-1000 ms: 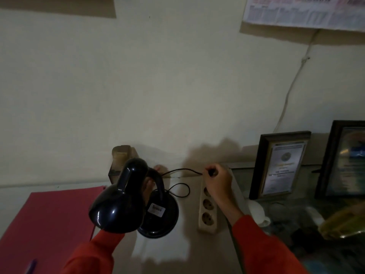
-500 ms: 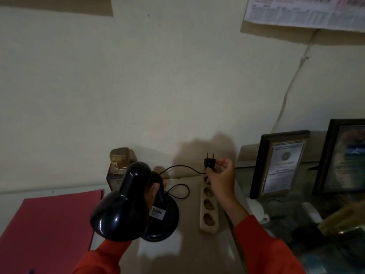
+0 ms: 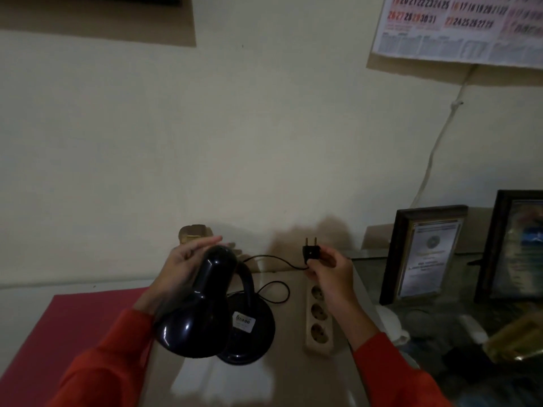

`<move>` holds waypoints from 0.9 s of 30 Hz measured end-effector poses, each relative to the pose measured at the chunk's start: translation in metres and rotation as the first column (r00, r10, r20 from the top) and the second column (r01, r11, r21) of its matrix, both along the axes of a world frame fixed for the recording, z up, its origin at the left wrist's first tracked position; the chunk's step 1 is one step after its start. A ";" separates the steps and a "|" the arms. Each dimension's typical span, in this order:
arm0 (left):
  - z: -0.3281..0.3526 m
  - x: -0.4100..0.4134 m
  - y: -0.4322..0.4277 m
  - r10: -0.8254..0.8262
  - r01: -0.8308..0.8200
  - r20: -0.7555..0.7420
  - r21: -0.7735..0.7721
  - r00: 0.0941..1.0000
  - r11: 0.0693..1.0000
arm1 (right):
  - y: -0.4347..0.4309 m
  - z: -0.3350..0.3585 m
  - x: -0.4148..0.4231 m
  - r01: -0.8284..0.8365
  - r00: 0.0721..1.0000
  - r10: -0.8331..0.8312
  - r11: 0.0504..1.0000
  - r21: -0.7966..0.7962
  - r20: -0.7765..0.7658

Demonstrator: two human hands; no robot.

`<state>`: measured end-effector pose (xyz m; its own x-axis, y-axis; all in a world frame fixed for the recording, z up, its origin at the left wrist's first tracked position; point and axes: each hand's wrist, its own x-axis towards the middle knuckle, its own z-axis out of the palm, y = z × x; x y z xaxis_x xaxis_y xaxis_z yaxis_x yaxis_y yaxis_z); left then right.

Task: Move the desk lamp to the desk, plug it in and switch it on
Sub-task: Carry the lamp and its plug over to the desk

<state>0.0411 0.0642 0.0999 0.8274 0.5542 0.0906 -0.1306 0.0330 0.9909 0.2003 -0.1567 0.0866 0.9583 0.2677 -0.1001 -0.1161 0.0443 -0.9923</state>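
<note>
A black desk lamp (image 3: 205, 306) stands on the beige desk (image 3: 291, 374), its round base carrying a white label and its shade unlit. My left hand (image 3: 182, 265) rests against the back of the lamp head with fingers spread. My right hand (image 3: 329, 271) pinches the black two-pin plug (image 3: 311, 250), pins pointing up, above the far end of a cream power strip (image 3: 318, 318). The lamp's thin black cord (image 3: 273, 277) loops from the base to the plug. Three empty sockets of the strip show; its far end is hidden by my hand.
A red folder (image 3: 67, 333) lies on the desk at the left. Two dark framed certificates (image 3: 423, 251) stand at the right on a glass-topped surface with dim clutter. A small brown box (image 3: 192, 232) sits by the wall behind the lamp. A calendar (image 3: 458, 27) hangs above.
My right hand lifted the plug off the strip's far end and turned its pins upward. My left hand moved from the lamp's neck to the back of the lamp head.
</note>
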 end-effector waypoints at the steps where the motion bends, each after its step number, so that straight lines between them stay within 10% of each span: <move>1: 0.008 -0.006 0.002 -0.093 0.093 0.053 0.000 0.994 0.996 | 0.001 0.000 -0.001 -0.001 1.000 0.001 1.000 0.002 -0.006; 9: 0.054 -0.010 -0.015 -0.539 0.506 -0.011 0.363 0.842 0.782 | 0.008 -0.002 -0.019 0.046 0.996 -0.041 0.997 0.063 -0.084; 22: 0.055 -0.021 -0.075 -0.157 0.119 0.089 0.333 0.984 0.935 | -0.010 -0.003 -0.050 0.136 0.990 -0.129 0.983 0.122 -0.061; 27: 0.050 -0.040 -0.084 -0.436 0.414 0.023 0.269 0.900 0.870 | -0.014 0.000 -0.061 0.156 0.988 -0.151 0.970 0.184 -0.040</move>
<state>0.0016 -0.0194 0.1501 0.9615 0.1004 0.2558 -0.2402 -0.1452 0.9598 0.1396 -0.1705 0.0869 0.9872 0.1337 -0.0870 -0.1182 0.2470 -0.9618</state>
